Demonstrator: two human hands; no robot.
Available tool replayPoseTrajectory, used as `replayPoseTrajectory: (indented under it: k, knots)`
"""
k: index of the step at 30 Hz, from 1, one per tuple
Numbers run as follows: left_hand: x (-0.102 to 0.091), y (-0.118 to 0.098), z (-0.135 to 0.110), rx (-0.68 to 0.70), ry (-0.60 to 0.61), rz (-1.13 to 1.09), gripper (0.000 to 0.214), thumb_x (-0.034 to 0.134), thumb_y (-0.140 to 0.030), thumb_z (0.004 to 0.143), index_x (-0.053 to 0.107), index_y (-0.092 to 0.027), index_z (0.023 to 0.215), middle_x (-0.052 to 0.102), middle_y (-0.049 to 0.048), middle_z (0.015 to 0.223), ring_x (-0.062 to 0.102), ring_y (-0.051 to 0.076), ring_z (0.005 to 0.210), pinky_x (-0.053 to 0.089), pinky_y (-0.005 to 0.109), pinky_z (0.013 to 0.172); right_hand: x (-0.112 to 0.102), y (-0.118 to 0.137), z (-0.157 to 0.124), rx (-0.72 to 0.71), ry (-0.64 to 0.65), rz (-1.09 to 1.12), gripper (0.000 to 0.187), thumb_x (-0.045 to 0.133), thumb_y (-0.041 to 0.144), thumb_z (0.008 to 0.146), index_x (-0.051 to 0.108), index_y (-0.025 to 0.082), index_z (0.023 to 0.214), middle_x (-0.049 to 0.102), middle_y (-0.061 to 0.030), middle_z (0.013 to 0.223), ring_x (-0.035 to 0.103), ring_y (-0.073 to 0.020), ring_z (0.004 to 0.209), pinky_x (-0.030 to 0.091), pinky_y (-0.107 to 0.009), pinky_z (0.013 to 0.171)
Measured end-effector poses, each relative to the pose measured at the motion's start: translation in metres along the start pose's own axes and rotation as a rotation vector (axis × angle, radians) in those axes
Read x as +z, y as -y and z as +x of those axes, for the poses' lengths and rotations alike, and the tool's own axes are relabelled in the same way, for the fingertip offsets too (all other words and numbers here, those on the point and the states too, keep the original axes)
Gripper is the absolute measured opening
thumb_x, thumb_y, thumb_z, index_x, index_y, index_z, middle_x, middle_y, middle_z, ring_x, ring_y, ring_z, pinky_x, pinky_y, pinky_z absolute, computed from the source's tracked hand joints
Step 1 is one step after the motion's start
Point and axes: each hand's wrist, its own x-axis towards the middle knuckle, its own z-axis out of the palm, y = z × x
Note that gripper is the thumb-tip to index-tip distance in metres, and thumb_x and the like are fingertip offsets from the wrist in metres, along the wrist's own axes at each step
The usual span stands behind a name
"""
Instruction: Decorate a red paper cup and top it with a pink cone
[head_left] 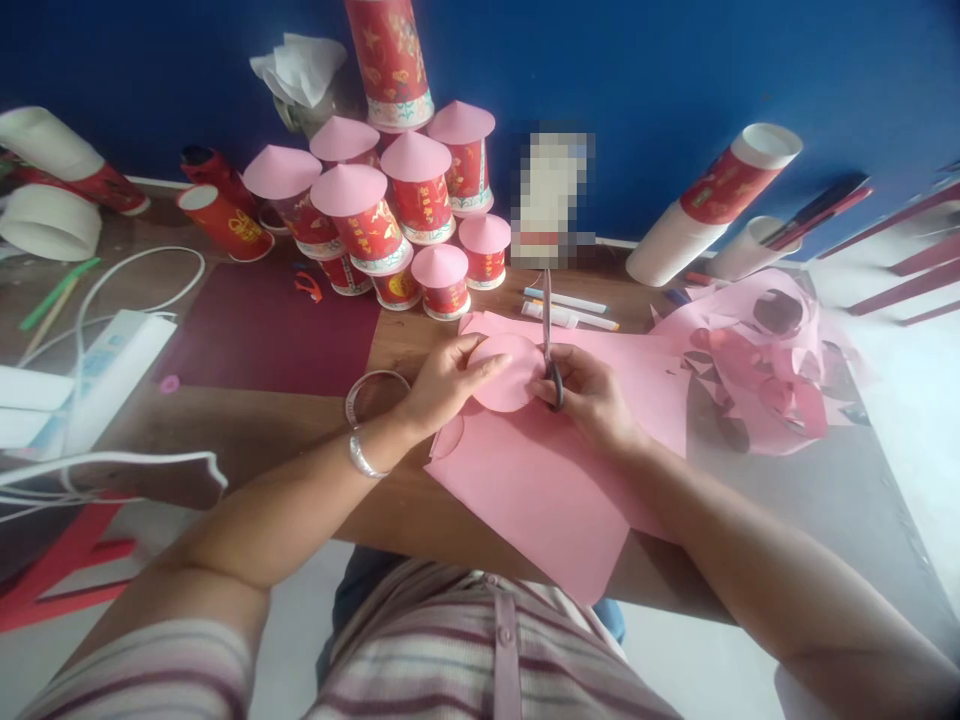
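My left hand (444,385) pinches a pink paper disc (508,372) by its left edge, above a large pink paper sheet (540,480) on the wooden table (292,430). My right hand (589,395) grips a pair of scissors (549,340) with black handles, blades pointing away from me along the disc's right edge. A silver bangle sits on my left wrist. Both hands are closed around what they hold.
Several red paper cups with pink cone lids (390,215) are stacked at the back. Pink paper scraps (757,360) pile at the right. Markers (570,310) lie behind the sheet. Rolled cup sleeves (712,200), a white power strip (112,370) and cables sit around.
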Motion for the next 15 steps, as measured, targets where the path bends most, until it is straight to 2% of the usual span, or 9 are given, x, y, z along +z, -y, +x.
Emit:
replayPoseTrajectory:
  k: [5,9,15]
  knots:
    - [-0.001,-0.001,-0.003,-0.013,-0.101,0.024,0.034,0.074,-0.048,0.085,0.067,-0.016,0.075,0.059,-0.0008,0.070,0.052,0.013,0.068,0.043,0.027,0.066,-0.004,0.000,-0.006,-0.028,0.074,-0.082,0.054,0.087,0.053,0.073,0.069,0.018,0.109,0.067,-0.0014,0.082,0.062,-0.0141,0.074,0.053,-0.028,0.067]
    - [-0.009,-0.001,-0.001,-0.065,-0.022,-0.063,0.033,0.077,-0.049,0.081,0.071,-0.017,0.079,0.065,0.0005,0.072,0.058,0.014,0.067,0.046,0.027,0.064,-0.016,0.010,-0.006,-0.053,0.057,-0.243,0.055,0.085,0.053,0.075,0.074,0.017,0.115,0.069,-0.0037,0.083,0.061,-0.0150,0.074,0.051,-0.028,0.067]
    - [-0.015,-0.006,0.001,-0.084,0.066,-0.090,0.029,0.079,-0.045,0.080,0.077,-0.017,0.086,0.072,0.0034,0.081,0.065,0.016,0.075,0.050,0.028,0.069,-0.021,0.019,-0.005,0.057,0.235,-0.234,0.054,0.087,0.052,0.071,0.080,0.015,0.109,0.073,-0.0075,0.092,0.061,-0.0167,0.077,0.052,-0.029,0.069]
